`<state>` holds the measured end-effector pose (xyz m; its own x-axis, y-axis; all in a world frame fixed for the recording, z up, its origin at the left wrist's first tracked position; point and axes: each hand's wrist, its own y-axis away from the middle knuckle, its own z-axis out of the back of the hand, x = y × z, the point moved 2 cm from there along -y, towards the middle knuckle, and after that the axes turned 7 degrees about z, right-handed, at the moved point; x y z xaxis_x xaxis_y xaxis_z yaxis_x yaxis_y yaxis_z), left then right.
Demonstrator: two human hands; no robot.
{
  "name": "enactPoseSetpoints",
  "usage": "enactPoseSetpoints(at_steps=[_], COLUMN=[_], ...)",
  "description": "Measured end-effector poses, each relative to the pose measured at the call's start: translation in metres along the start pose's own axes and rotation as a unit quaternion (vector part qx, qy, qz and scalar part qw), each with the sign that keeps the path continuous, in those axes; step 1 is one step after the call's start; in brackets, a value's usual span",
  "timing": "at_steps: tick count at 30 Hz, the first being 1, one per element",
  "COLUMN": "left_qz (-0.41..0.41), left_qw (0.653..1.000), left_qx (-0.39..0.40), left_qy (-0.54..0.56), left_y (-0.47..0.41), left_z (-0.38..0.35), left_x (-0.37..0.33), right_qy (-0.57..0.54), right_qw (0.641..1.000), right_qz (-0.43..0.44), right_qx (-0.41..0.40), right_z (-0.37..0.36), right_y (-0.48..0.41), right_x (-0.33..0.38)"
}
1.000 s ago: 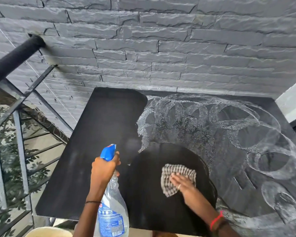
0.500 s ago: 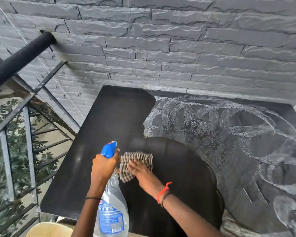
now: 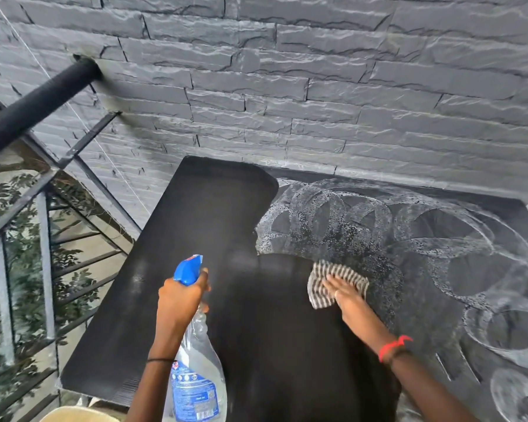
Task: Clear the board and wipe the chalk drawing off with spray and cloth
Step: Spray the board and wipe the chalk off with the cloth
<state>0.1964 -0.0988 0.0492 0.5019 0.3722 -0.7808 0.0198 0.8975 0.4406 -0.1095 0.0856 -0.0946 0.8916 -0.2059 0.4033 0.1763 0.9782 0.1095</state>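
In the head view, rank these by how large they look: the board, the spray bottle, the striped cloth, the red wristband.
1. board
2. spray bottle, nearer the camera and cut by the frame edge, so its lead over the cloth is unsure
3. striped cloth
4. red wristband

Blurred, unreadable print on the blue label (image 3: 192, 397) of the spray bottle (image 3: 202, 339) at 6 o'clock; no legible text.

Black board (image 3: 171, 300) lies flat, its left part and middle wiped dark. White chalk rings (image 3: 424, 239) cover its right side. Striped cloth (image 3: 333, 274) sits mid-board, right at the chalk's edge. Clear spray bottle (image 3: 195, 376), blue nozzle up, over the board's near edge.
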Motion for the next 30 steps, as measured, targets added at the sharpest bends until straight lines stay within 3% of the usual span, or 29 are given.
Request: enactPoseSetpoints(at_steps=[3,7,11,15,20,24,30], left_qz=[-0.001,0.001,0.0,-0.006,-0.024,-0.015,-0.02], left_qw=[1.0,1.0,1.0,1.0,0.999,0.999,0.997], left_qx=[0.001,-0.006,-0.012,-0.01,0.01,0.035,0.061], left_qy=[-0.01,-0.019,-0.007,-0.011,-0.028,-0.023,-0.05], left_y=[0.001,-0.003,-0.007,-0.01,-0.016,-0.021,-0.031], left_z=[-0.001,-0.019,-0.015,-0.018,-0.034,-0.041,-0.046], left_x=[0.003,-0.011,-0.015,-0.021,-0.033,-0.041,-0.052], right_qy=[0.002,-0.007,-0.003,-0.035,-0.051,-0.029,-0.016], right_qw=[0.999,0.999,0.994,0.985,0.996,0.999,0.997], right_qz=[-0.041,0.012,0.11,0.169,0.07,-0.023,-0.01], right_qx=[-0.035,-0.038,-0.013,-0.023,-0.035,-0.034,-0.077], right_z=[0.016,0.01,-0.027,-0.054,-0.025,0.002,0.023], right_y=[-0.07,-0.135,-0.105,-0.028,0.024,-0.021,-0.129], right_x=[0.021,0.069,0.119,0.102,0.029,-0.005,0.053])
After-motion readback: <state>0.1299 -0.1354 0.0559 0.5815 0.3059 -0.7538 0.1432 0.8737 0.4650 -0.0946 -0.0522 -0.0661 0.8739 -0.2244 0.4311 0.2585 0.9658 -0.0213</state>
